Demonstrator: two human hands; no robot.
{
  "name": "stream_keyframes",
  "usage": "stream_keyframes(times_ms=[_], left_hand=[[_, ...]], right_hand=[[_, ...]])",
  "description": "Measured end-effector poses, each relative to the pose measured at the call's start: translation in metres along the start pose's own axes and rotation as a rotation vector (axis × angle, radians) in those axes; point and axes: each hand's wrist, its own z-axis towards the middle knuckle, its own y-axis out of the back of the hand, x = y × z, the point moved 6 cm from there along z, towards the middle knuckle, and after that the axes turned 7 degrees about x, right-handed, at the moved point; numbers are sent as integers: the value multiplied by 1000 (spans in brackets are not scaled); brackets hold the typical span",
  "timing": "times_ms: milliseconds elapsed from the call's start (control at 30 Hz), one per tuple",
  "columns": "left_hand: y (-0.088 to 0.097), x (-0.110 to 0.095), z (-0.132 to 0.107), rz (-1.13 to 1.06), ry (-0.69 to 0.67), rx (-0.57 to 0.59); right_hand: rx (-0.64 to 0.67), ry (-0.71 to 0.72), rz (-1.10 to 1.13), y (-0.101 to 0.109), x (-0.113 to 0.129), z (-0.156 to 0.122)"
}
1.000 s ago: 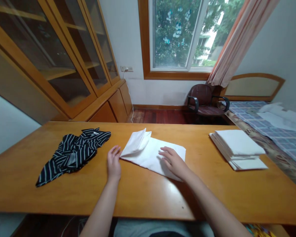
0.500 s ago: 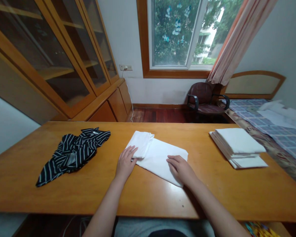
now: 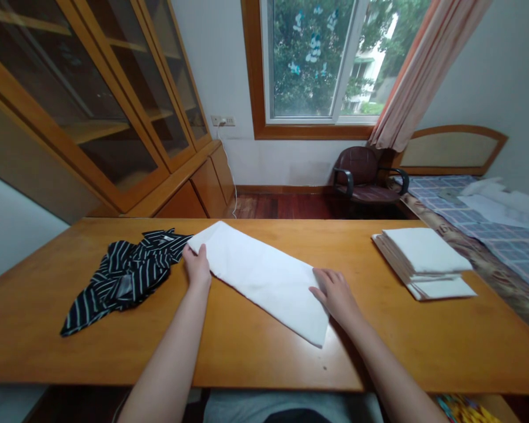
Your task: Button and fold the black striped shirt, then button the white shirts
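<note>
A white cloth (image 3: 260, 276) lies stretched out as a long strip slanting across the middle of the wooden table (image 3: 255, 352). My left hand (image 3: 197, 265) is closed on the cloth's far left end, beside a crumpled black-and-white striped garment (image 3: 123, 273). My right hand (image 3: 337, 294) rests on the cloth's near right end, its fingers bent around the edge.
A stack of folded white cloths (image 3: 423, 261) sits at the table's right. Beyond the table stand a glass-fronted wooden cabinet (image 3: 106, 111) on the left, a dark armchair (image 3: 365, 176) under the window, and a bed (image 3: 489, 223) on the right.
The folded-over left part of the white cloth has been opened out. My left hand moved left and away with that end; my right hand shifted slightly right. The cloth now lies longer.
</note>
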Motion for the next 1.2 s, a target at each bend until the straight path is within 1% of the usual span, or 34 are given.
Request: stream_keyframes(times_ms=[100,167,200,300,333,400,467,533,633,700,733,767,867,933,967,1000,1033,1067,1133,1167,1200], left_hand=[[9,-12,-8,105,-85,-63],[8,-24,-24,183,-173,-34],[4,-30,-34,216,-217,17],[-17,-39,-70,294,-319,229],[-24,-40,-82,337,-345,290],[-40,-39,-104,503,-417,398],[-53,-36,-118,584,-483,469],[-66,-34,-121,582,-527,525],[-87,-32,-113,524,-571,650],[-99,-35,-108,494,-604,741],[-103,-39,-107,494,-620,755],[-105,-43,-106,503,-635,744],[-104,-64,-113,500,-668,659],[-104,-79,-121,401,-630,668],[-104,-84,-125,327,-567,690],[-105,-88,-127,246,-469,721],[-106,-89,-128,159,-342,763],[-108,-88,-130,73,-200,813],[-112,-86,-134,-81,53,920],[-113,-86,-135,-132,139,964],[-113,-86,-136,-156,187,992]], right_hand=[[-16,-20,-16,3,-4,-6],[-20,-45,-35,5,-10,-8],[-22,-63,-46,7,-15,-9],[-24,-117,-62,13,-32,-11],[-18,-134,-53,16,-38,-12],[0,-164,-14,22,-48,-15],[19,-191,40,30,-54,-19],[33,-210,100,39,-55,-24],[47,-239,239,53,-52,-31],[45,-253,360,61,-48,-33],[41,-251,415,64,-45,-33],[29,-244,458,68,-41,-32],[-70,-184,492,79,-22,-27],[-172,-92,466,85,2,-25],[-219,-21,454,86,18,-25],[-245,70,442,84,36,-26],[-253,169,431,81,57,-27],[-224,283,414,73,78,-30],[-114,500,344,52,121,-36],[-61,579,314,41,138,-40],[6,603,293,29,150,-41]])
